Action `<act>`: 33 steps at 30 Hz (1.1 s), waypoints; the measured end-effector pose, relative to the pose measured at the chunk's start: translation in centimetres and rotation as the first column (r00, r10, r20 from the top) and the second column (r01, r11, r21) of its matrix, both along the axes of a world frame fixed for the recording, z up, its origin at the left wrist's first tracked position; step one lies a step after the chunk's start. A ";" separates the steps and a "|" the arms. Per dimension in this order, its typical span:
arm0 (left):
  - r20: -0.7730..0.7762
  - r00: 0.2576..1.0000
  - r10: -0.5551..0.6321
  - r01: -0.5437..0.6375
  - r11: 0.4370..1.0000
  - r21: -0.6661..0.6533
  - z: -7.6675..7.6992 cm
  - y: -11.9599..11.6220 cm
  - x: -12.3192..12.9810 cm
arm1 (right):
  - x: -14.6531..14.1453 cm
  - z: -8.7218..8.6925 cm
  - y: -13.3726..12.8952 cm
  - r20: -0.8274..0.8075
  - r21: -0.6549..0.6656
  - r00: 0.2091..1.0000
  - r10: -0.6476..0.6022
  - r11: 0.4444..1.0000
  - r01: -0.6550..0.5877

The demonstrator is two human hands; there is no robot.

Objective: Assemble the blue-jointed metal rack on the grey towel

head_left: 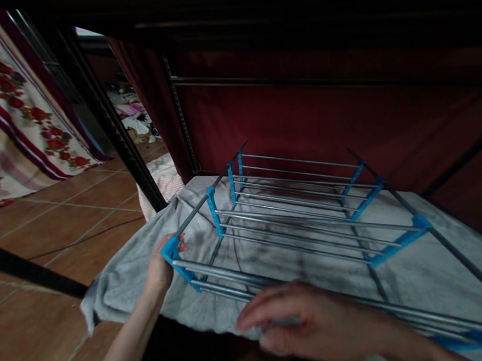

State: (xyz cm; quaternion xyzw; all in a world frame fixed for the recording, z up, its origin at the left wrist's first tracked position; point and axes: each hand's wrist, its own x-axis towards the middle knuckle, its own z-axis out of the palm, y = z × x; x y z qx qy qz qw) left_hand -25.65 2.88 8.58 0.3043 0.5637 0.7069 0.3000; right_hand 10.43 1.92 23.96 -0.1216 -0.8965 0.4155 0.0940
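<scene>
A rack of grey metal rods with blue plastic joints [398, 246] lies on a grey cloth [127, 265] spread over a low surface. At its near left corner my left hand [160, 266] is wrapped round the frame beside the blue joint, the fingertips showing on the inner side. Over the near rods, right of the middle, is my right hand [294, 314], slightly blurred, with its fingers stretched to the left and the thumb apart below them. No object shows between those fingers.
Dark metal posts [113, 118] and an overhead beam frame the surface. A dark red curtain [302, 110] hangs behind. To the left are a floral cloth [38, 106], the tiled floor [82, 213] with a cable, and piled items [135, 119] further back.
</scene>
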 end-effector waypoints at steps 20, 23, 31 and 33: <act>0.051 0.805 -0.591 0.573 0.753 -0.324 7.9 14.1 -0.1 | -11.3 -6.5 17.7 0.174 0.686 0.841 -0.512 0.676 0.270; 0.053 0.805 -0.590 0.567 0.742 -0.358 7.6 14.9 -0.5 | -11.5 -5.5 18.0 0.142 0.706 0.837 -0.529 0.647 0.288; 0.097 0.842 -0.531 0.522 0.755 -0.397 8.5 14.5 0.4 | -11.6 -5.9 17.9 0.092 0.749 0.861 -0.501 0.604 0.272; 0.103 0.832 -0.545 0.535 0.741 -0.407 9.1 14.1 0.6 | -11.5 -5.8 17.9 0.088 0.758 0.880 -0.466 0.604 0.245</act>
